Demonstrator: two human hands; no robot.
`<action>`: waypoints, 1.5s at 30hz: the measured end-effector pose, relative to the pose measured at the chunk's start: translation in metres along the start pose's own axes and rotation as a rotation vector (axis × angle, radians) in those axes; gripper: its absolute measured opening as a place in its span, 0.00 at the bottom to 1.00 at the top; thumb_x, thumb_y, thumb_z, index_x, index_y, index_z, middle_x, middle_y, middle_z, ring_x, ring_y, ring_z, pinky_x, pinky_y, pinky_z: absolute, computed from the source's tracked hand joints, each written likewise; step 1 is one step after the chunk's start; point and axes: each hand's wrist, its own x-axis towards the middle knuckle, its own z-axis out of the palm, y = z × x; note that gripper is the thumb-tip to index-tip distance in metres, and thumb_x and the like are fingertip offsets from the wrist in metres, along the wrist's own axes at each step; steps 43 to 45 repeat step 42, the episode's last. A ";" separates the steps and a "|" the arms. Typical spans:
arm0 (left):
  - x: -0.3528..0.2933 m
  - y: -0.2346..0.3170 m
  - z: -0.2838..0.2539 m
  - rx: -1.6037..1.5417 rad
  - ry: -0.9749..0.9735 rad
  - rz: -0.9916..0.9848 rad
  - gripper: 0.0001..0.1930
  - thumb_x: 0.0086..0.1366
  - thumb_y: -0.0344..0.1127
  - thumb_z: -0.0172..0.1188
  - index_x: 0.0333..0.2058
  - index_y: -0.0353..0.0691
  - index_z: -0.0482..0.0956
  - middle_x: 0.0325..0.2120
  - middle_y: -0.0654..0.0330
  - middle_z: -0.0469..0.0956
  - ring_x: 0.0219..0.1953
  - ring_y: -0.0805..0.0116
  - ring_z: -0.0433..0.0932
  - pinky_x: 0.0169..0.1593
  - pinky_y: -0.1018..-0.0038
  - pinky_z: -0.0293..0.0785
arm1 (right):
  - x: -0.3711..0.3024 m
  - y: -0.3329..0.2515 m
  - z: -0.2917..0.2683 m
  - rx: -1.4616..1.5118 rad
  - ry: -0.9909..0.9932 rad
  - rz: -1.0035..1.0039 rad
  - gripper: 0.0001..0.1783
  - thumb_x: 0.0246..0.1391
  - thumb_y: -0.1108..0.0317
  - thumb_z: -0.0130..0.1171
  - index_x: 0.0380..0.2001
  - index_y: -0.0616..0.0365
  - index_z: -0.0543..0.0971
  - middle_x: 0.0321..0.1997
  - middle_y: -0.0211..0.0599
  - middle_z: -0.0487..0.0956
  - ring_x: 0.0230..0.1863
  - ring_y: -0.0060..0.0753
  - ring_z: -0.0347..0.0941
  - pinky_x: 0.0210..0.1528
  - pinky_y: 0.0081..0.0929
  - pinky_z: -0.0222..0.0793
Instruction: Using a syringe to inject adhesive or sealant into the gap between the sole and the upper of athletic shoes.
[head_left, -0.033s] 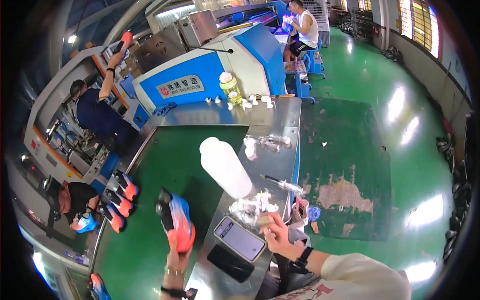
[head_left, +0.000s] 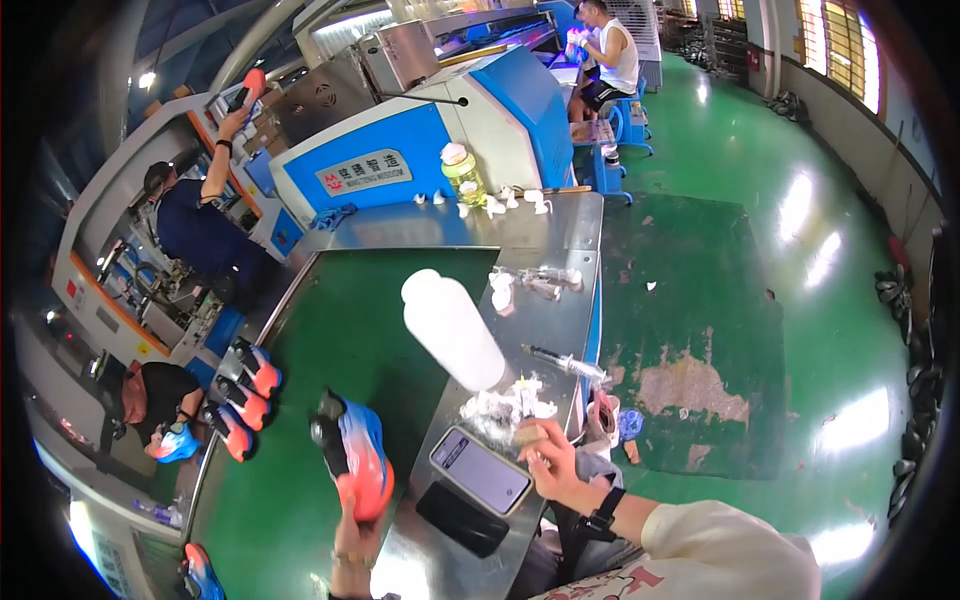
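My left hand (head_left: 356, 525) is closed on a blue and orange shoe (head_left: 362, 445) with black at its opening, held over the green belt surface. The fingers under the shoe are partly hidden. Above the metal ledge (head_left: 430, 545), my right hand (head_left: 552, 468) pinches a small tan block, perhaps a rubber piece (head_left: 524, 435). Right beside that hand lie a phone with a lit screen (head_left: 482, 470) and a crumpled heap of white and clear scraps (head_left: 505, 408). A dark phone-like slab (head_left: 462, 520) rests nearer me.
A large white bottle (head_left: 455, 330) stands past the scraps, with syringes (head_left: 565, 362) to its right. Several similar shoes (head_left: 240, 400) line the belt's left edge. Two co-workers (head_left: 195, 225) are at the left; another person (head_left: 610, 60) sits far off beyond the blue and white machine (head_left: 430, 140).
My left hand and the shoe have tilted and shifted very slightly. The whole view has moved a little; my right hand keeps its pinch.
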 end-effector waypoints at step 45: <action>-0.191 0.056 0.067 0.894 -0.236 1.355 0.34 0.40 0.50 0.73 0.40 0.30 0.73 0.32 0.48 0.78 0.34 0.59 0.79 0.40 0.71 0.75 | 0.018 -0.227 0.006 1.323 -0.945 0.509 0.28 0.57 0.37 0.37 0.27 0.49 0.72 0.38 0.34 0.66 0.25 0.38 0.74 0.29 0.28 0.68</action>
